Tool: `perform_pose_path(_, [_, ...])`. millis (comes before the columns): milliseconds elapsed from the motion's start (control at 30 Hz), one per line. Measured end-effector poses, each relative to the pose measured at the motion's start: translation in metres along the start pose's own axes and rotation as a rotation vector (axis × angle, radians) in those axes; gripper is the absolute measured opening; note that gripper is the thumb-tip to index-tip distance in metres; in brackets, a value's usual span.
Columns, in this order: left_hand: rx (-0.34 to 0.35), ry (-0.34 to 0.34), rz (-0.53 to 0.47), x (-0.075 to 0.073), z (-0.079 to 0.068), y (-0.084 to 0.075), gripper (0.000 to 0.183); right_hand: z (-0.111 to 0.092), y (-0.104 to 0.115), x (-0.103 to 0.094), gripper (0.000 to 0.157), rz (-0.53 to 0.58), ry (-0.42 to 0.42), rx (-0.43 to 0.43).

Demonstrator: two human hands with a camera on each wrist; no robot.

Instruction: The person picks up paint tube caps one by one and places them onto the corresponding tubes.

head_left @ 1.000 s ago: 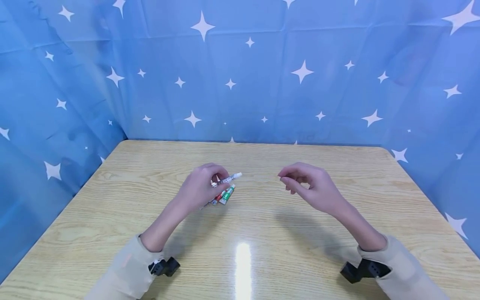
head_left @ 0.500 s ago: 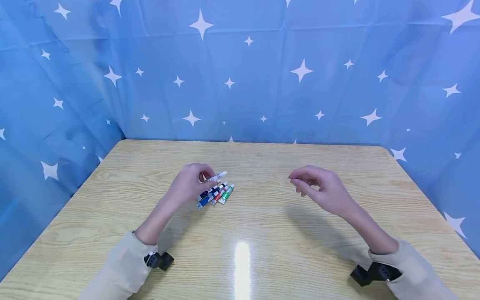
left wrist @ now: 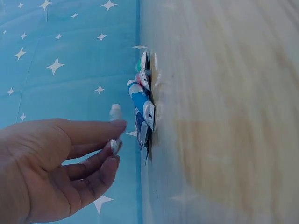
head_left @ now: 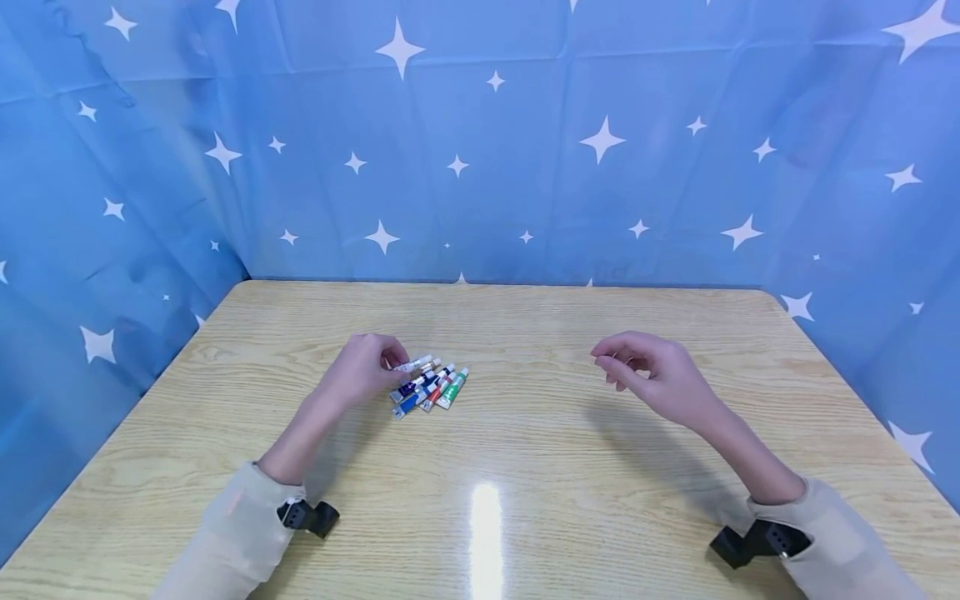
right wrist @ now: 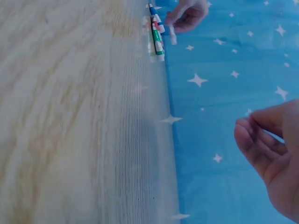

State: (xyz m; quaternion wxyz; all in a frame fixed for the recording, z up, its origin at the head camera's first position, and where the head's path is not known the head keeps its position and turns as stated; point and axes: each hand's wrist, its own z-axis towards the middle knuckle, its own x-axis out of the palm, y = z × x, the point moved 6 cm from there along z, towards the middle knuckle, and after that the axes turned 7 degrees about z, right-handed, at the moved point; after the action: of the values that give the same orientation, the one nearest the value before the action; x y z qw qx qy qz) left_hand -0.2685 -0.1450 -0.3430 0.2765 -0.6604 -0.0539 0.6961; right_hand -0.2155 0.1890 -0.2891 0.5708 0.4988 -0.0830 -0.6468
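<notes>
Between thumb and fingers my left hand (head_left: 358, 368) pinches a white paint tube (head_left: 417, 363), its capped end pointing right. In the left wrist view this white paint tube (left wrist: 115, 111) is held a little apart from the others. Just beside and below it, several small paint tubes lie bunched on the table: a green paint tube (head_left: 453, 388) at the right, a red paint tube (head_left: 435, 395) beside it, a blue paint tube (head_left: 410, 402) in front, and dark ones partly hidden behind. My right hand (head_left: 651, 372) hovers over the table's right half, fingers loosely curled, holding nothing.
The wooden table (head_left: 540, 467) has a light reflection near its front. A blue curtain (head_left: 510, 167) with white stars hangs behind it and along both sides. Black cameras are strapped to both sleeves.
My left hand has moved left and lower with the white paint tube, so the other tubes show more. My right hand has drifted right, away from the pile.
</notes>
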Motion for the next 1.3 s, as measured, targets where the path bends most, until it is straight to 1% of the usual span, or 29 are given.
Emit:
perform_pose_path(233, [-0.033, 0.048, 0.014, 0.004, 0.001, 0.012, 0.017, 0.0, -0.004, -0.003, 0.02, 0.002, -0.004, 0.02])
perform_pose_path(433, [-0.071, 0.096, -0.026, 0.008, 0.0, 0.021, 0.017, -0.001, -0.007, -0.005, 0.019, -0.007, -0.007, 0.027])
perform_pose_path(533, [-0.077, 0.116, -0.049, 0.008, 0.0, 0.022, 0.018, -0.002, -0.009, -0.006, 0.019, -0.011, -0.01, 0.031])
perform_pose_path(700, [-0.087, 0.127, -0.056, 0.006, -0.001, 0.022, 0.02, -0.002, -0.009, -0.008, 0.019, -0.028, -0.01, 0.038])
perform_pose_path(800, [-0.085, 0.116, -0.058, 0.004, -0.001, 0.022, 0.022, -0.002, -0.008, -0.011, 0.018, -0.049, -0.015, 0.042])
perform_pose_path(967, [-0.066, 0.076, -0.055, -0.001, -0.001, 0.019, 0.026, 0.0, -0.006, -0.014, 0.018, -0.088, -0.02, 0.048])
perform_pose_path(1067, [-0.064, 0.052, -0.049, -0.003, -0.001, 0.018, 0.026, 0.0, -0.008, -0.014, 0.018, -0.09, -0.019, 0.051])
perform_pose_path(1200, [-0.059, 0.009, -0.054, -0.004, -0.002, 0.016, 0.026, -0.002, -0.022, -0.016, 0.019, -0.086, -0.017, 0.056])
perform_pose_path(1300, [-0.049, -0.029, -0.063, -0.005, -0.001, 0.014, 0.025, -0.004, -0.037, -0.019, 0.017, -0.11, -0.012, 0.084])
